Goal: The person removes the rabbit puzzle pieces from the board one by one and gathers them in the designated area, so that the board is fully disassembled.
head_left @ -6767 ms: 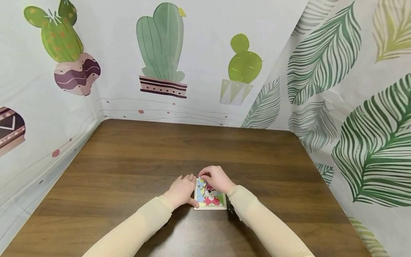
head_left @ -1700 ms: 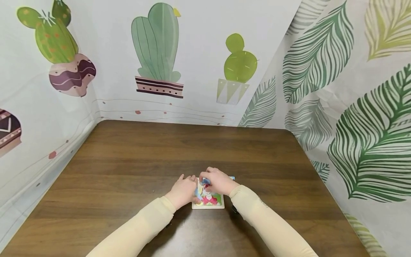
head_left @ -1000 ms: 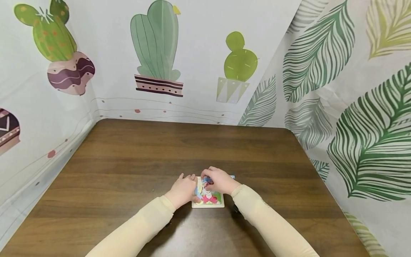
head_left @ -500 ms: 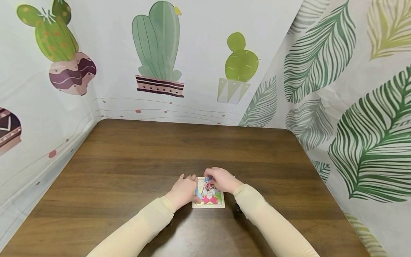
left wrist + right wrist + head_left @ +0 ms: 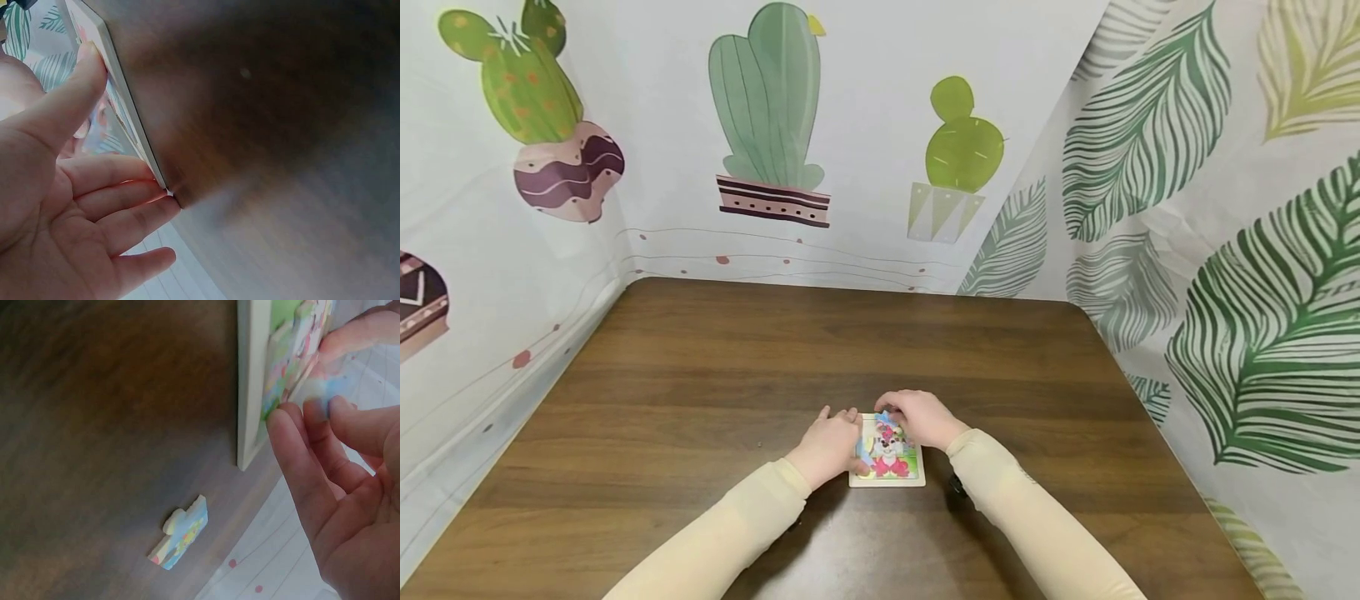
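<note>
"Cactus-and-leaf backdrop (image 5: 880, 125), one wood-grain tabletop (image 5: 737, 358): what is shown?"

"Two hands: left hand (image 5: 826, 446), spread, at the left edge of one jigsaw tray (image 5: 887, 484) on the tabletop; right hand (image 5: 922, 419) pinching one puzzle piece (image 5: 333, 386) over it."

"Handling?"

"Probably light, stiff; grip by edges. One loose piece (image 5: 182, 534) lies near the tray; those seated cannot be counted."

Long pale cream sleeves (image 5: 722, 525), plain cuffs (image 5: 786, 483)
</note>
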Demonstrator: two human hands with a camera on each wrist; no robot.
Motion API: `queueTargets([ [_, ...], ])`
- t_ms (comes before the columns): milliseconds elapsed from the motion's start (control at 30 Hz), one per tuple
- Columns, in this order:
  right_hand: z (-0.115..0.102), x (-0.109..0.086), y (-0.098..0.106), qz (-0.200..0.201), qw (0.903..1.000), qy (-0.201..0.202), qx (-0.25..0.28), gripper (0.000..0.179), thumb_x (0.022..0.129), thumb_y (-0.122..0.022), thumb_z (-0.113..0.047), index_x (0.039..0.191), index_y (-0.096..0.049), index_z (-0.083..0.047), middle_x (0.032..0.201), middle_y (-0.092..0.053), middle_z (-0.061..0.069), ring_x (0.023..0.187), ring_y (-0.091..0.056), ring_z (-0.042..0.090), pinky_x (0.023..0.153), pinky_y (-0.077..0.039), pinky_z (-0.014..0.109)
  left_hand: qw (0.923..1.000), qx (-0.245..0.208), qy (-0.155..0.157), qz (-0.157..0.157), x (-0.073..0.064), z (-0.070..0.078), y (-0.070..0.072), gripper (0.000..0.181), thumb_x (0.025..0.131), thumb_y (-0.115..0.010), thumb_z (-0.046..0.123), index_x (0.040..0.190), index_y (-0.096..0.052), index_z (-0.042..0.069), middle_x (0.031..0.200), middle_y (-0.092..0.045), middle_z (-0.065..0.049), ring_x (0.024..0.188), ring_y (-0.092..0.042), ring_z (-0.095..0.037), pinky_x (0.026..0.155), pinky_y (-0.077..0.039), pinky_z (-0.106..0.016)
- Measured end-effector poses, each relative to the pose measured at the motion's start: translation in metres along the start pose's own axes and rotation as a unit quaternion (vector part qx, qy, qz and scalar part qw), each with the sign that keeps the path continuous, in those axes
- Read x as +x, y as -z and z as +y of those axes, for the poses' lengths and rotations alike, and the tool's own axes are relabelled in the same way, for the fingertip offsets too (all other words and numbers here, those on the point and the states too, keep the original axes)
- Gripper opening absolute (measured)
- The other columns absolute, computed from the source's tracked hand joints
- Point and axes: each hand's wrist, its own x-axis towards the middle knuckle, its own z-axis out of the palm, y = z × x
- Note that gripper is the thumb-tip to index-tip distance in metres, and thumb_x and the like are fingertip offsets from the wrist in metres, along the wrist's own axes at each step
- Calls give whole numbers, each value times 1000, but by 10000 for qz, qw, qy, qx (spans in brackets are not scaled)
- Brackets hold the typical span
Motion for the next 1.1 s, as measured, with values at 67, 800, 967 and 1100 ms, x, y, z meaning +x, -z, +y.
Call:
queueTargets([
  [67, 2, 1, 1, -42, 9997, -97, 220, 18, 91, -59, -4, 106, -64, -13, 93, -67, 1, 81, -60, 14, 78, -50, 35, 10000, -2, 1, 8, 0, 0, 0, 83, 70, -75, 53, 129, -56, -1, 134, -54, -15, 125, -51, -28, 105, -35, -49],
  [800, 45, -21, 27, -33, 9923, -563, 1105, 10, 89, -64, -11, 91, -73, -15, 88, -67, -5, 74, -52, 9, 70, -46, 26, 10000, -19, -3, 39, 0, 1, 0, 85, 69, -75, 53, 130, -54, -2, 136, -53, -15, 126, -50, -27, 106, -33, -48],
  [967, 61, -34, 31, 49, 9917, -621, 1126, 10, 89, -64, -10, 91, -73, -13, 85, -69, -3, 71, -53, 8, 67, -46, 25, 10000, -75, 41, -25, -2, 2, 2, 85, 70, -74, 53, 131, -54, -2, 137, -52, -15, 127, -49, -28, 107, -32, -49],
  [1100, 74, -43, 32, 167, 9905, -806, 1101, 9, 87, -65, -8, 89, -74, -11, 83, -69, -2, 69, -53, 8, 65, -46, 25, 10000, -71, 34, -26, -3, 1, 3, 84, 70, -75, 52, 130, -54, -2, 136, -53, -15, 127, -49, -28, 107, -32, -49],
])
